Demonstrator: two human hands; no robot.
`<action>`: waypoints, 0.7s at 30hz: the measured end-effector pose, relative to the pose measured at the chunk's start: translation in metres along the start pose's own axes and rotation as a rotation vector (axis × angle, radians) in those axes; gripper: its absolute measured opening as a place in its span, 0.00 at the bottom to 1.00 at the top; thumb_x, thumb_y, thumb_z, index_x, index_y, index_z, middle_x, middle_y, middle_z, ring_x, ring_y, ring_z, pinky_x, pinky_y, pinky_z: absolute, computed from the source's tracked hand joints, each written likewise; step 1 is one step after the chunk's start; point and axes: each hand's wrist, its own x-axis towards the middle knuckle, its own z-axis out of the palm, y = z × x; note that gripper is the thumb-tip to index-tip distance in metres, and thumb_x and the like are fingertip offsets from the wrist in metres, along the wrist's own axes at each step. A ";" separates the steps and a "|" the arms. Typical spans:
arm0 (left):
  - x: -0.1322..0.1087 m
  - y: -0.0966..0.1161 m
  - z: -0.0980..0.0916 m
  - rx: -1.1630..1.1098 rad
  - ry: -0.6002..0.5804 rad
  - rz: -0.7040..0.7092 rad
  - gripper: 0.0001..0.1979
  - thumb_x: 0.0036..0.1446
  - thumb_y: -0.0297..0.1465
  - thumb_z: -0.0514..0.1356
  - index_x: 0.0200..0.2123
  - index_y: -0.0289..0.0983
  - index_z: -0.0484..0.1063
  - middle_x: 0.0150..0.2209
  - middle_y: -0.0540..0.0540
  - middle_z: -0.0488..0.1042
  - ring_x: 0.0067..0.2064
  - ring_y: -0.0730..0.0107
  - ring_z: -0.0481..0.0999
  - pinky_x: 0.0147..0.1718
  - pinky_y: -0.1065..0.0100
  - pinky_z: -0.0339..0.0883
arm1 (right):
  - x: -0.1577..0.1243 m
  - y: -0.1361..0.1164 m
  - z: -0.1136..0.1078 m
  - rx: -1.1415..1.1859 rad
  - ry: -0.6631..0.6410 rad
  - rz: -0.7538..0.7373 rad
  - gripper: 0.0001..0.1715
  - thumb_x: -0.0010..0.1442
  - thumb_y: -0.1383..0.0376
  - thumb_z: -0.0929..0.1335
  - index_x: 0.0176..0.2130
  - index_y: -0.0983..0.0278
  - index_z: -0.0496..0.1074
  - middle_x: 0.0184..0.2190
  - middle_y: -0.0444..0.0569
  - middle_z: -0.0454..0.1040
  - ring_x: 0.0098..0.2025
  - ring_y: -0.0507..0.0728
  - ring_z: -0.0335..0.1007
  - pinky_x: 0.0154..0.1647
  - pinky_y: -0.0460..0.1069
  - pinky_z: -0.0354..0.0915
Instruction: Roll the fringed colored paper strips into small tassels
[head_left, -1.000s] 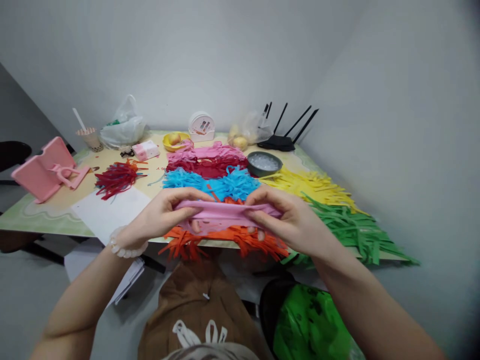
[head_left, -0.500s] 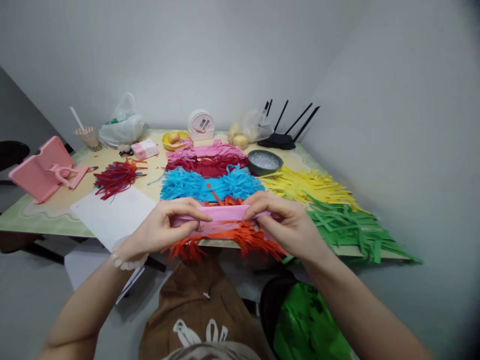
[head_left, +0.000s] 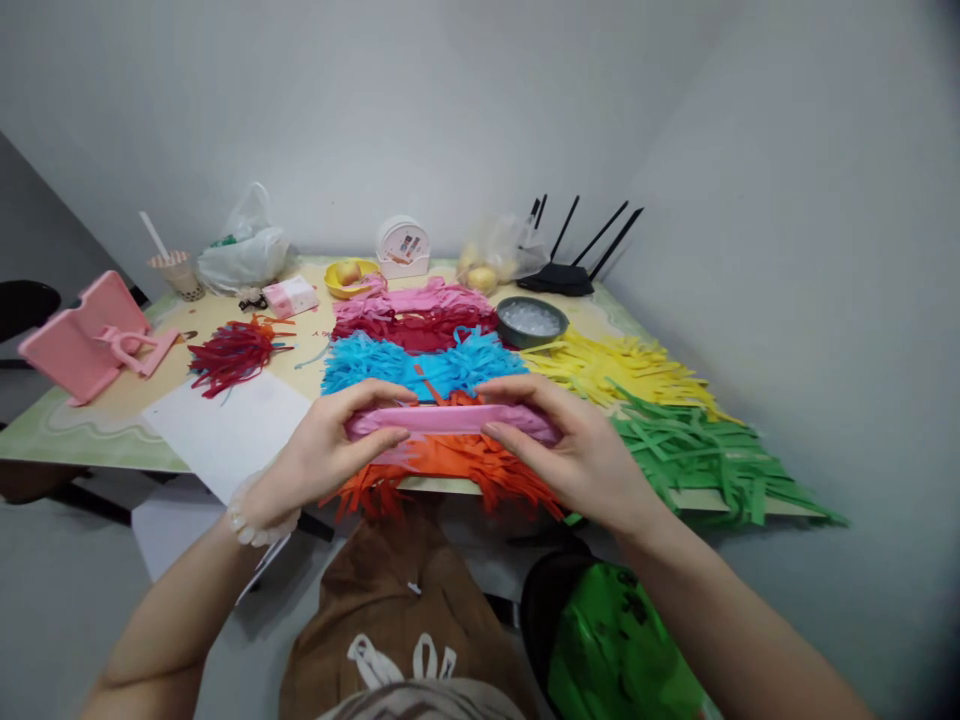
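Between my two hands a rolled strip of pink tissue paper (head_left: 450, 419) is stretched level above the table's front edge. My left hand (head_left: 330, 440) is curled round its left end, thumb below and fingers above. The other end sits in the curve of my right hand (head_left: 574, 450), gripped the same way. Orange fringed paper (head_left: 450, 456) lies right below the strip, partly covered by my hands. Behind it are blue fringed paper (head_left: 427, 372), dark red fringe (head_left: 424, 332) and pink fringe (head_left: 435, 298).
On the right spread yellow fringe (head_left: 630, 375) and green fringe (head_left: 697, 450), the green hanging past the edge. A bowl (head_left: 531, 320) and a black router (head_left: 556, 279) stand behind. To the left are white paper (head_left: 225, 430), a red tassel bundle (head_left: 234, 355), a pink stand (head_left: 79, 340) and a drink cup (head_left: 178, 277).
The flat pink strip, pinched near its middle before, is now a narrower roll. My hands have moved outward to its ends, with the fingers more widely arched.
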 end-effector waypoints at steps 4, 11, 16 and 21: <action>0.006 0.002 -0.001 -0.063 -0.059 -0.104 0.11 0.58 0.36 0.64 0.40 0.35 0.77 0.38 0.44 0.81 0.39 0.64 0.79 0.39 0.69 0.72 | 0.004 -0.005 -0.002 -0.010 -0.048 -0.003 0.07 0.64 0.67 0.67 0.42 0.60 0.75 0.39 0.49 0.80 0.39 0.57 0.76 0.41 0.51 0.70; 0.005 0.006 0.007 -0.459 -0.067 -0.253 0.12 0.60 0.38 0.63 0.35 0.34 0.70 0.28 0.47 0.79 0.27 0.71 0.79 0.28 0.72 0.73 | 0.004 -0.006 0.001 0.140 0.003 0.135 0.04 0.61 0.66 0.69 0.36 0.62 0.76 0.30 0.46 0.79 0.30 0.53 0.74 0.31 0.47 0.68; -0.001 -0.002 0.009 -0.629 -0.034 -0.261 0.13 0.60 0.36 0.63 0.43 0.32 0.78 0.27 0.45 0.80 0.29 0.69 0.79 0.32 0.70 0.74 | 0.003 -0.002 0.008 0.439 0.032 0.136 0.09 0.60 0.67 0.68 0.37 0.62 0.81 0.31 0.48 0.80 0.30 0.54 0.76 0.32 0.47 0.72; -0.003 -0.008 0.006 -0.613 -0.049 -0.172 0.10 0.61 0.34 0.63 0.39 0.35 0.82 0.30 0.43 0.81 0.33 0.68 0.79 0.35 0.69 0.73 | 0.005 0.001 0.012 0.515 0.031 0.135 0.08 0.59 0.66 0.69 0.33 0.63 0.80 0.29 0.49 0.80 0.28 0.53 0.76 0.30 0.47 0.72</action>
